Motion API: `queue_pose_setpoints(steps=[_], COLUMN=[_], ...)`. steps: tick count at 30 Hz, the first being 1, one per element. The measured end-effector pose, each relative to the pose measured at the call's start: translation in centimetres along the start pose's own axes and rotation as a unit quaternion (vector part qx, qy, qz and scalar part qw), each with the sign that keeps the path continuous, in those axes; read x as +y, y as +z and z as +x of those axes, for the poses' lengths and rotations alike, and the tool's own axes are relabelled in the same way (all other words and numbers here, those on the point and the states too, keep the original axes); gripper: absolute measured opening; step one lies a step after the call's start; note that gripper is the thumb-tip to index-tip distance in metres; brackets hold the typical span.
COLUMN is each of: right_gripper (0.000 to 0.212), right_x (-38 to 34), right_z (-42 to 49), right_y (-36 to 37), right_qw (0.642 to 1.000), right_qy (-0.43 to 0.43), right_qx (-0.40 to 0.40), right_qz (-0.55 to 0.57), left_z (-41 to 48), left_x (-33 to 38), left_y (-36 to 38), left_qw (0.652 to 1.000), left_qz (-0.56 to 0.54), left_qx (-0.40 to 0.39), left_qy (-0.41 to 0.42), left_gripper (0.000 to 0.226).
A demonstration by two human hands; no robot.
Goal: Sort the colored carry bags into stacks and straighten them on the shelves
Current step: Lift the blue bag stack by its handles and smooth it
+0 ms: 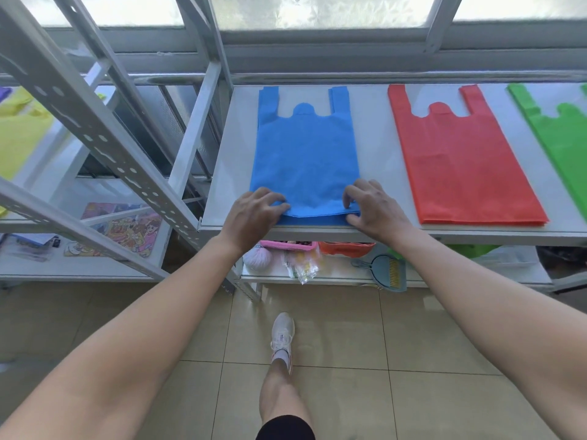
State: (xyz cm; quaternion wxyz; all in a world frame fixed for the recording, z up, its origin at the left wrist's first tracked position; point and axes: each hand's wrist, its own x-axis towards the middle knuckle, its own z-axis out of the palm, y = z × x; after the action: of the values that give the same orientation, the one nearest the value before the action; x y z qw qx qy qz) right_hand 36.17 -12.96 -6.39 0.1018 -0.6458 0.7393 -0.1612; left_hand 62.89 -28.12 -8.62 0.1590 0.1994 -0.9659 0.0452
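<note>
Head view, left hand [254,214], right hand [373,208] gripping blue bags [305,147] (fingertips hidden), green bags [565,138] cropped.

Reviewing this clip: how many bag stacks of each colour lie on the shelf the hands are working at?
blue stack: 1
red stack: 1
green stack: 1
Total: 3

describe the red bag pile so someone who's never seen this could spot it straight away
On the white metal shelf under the window lie three stacks of flat fabric carry bags. The red stack is the middle one, between the blue stack that the left hand and right hand hold and the green stack; it alone is red.
</note>
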Motion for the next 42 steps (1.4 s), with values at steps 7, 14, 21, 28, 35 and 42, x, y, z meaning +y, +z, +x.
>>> queue_pose_setpoints(steps=[7,14,21,28,35,42], right_gripper=[0.016,0.014,0.018,0.011,0.009,0.009], right_x=[1.2,2.5,2.8,2.5,2.0,2.5], right_z=[-0.9,-1.8,-2.5,-3.1,-2.9,-3.3], right_y=[-0.7,-0.8,-1.3,-1.2,-1.3,-0.2], right_qw=[0.999,0.996,0.987,0.99,0.996,0.997], right_qy=[-0.027,-0.018,0.032,0.014,-0.023,-0.037], right_qx=[-0.03,-0.036,-0.036,-0.011,0.025,0.015], right_qz=[0.026,0.078,0.155,0.137,0.083,0.07], left_z=[-0.6,-1.1,-0.9,-0.9,-0.9,-2.0], left_x=[-0.6,-1.4,-1.5,-1.4,-0.6,-0.7], left_y=[-0.4,-0.5,-1.1,-1.0,-0.9,-0.8], left_qw=[1.0,0.998,0.991,0.993,0.994,0.994], left_qz=[0.006,-0.059,-0.116,-0.105,-0.097,-0.101], left_qx=[0.006,-0.033,-0.061,-0.046,-0.01,-0.025], left_qy=[0.001,0.015,-0.017,-0.009,-0.038,-0.026], left_gripper=[0.022,0.029,0.031,0.025,0.022,0.024])
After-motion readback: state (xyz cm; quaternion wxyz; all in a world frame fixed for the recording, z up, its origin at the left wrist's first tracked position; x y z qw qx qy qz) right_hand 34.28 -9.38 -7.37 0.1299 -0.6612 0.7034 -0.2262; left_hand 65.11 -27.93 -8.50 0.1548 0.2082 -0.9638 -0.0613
